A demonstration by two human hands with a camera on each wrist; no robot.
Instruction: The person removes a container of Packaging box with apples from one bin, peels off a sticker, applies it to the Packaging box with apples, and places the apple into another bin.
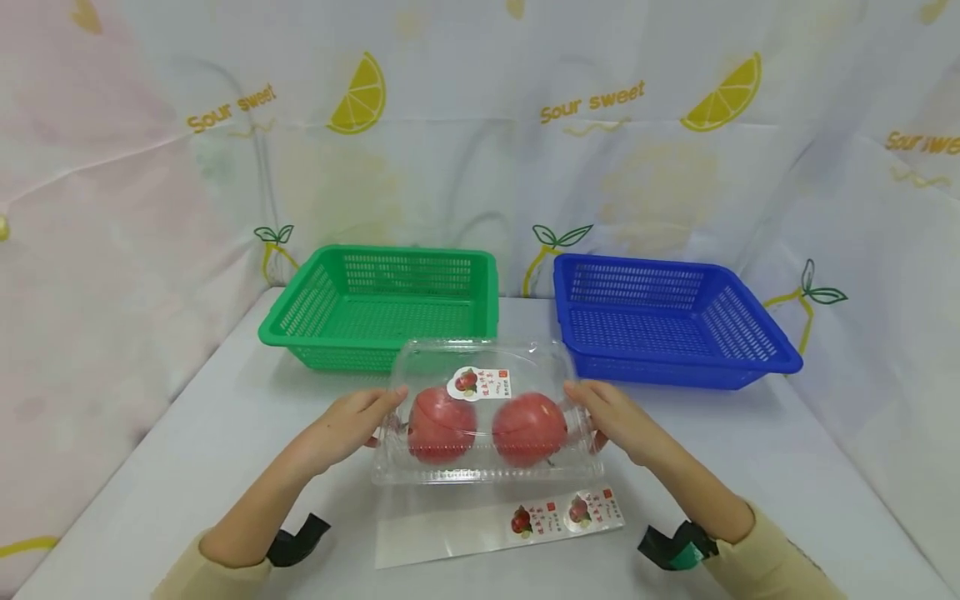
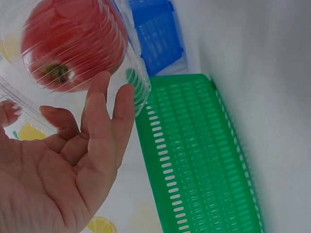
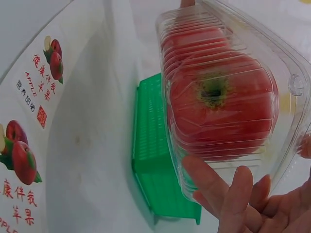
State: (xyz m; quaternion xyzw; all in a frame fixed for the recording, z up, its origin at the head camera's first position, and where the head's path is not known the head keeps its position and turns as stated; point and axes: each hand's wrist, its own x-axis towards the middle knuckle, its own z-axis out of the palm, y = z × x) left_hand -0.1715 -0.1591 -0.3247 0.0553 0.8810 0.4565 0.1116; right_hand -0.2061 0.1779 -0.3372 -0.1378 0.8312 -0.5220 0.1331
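Both hands hold a clear plastic clamshell box [image 1: 487,475] between them, raised off the table and tilted. Two red apples [image 1: 442,425] lie inside, and a white apple sticker [image 1: 480,383] is on its lid. My left hand [image 1: 352,429] grips the left end, thumb on top; in the left wrist view its fingers [image 2: 99,121] support the box from below. At the right end my right hand [image 1: 622,421] does the same, with fingers [image 3: 238,194] spread under the box in the right wrist view.
Below the box lies a backing sheet [image 1: 442,525] with two apple stickers [image 1: 581,510] at its right end. A green basket [image 1: 382,354] stands at the back left, a blue basket [image 1: 667,367] at the back right. Behind them hangs a lemon-print cloth [image 1: 465,167].
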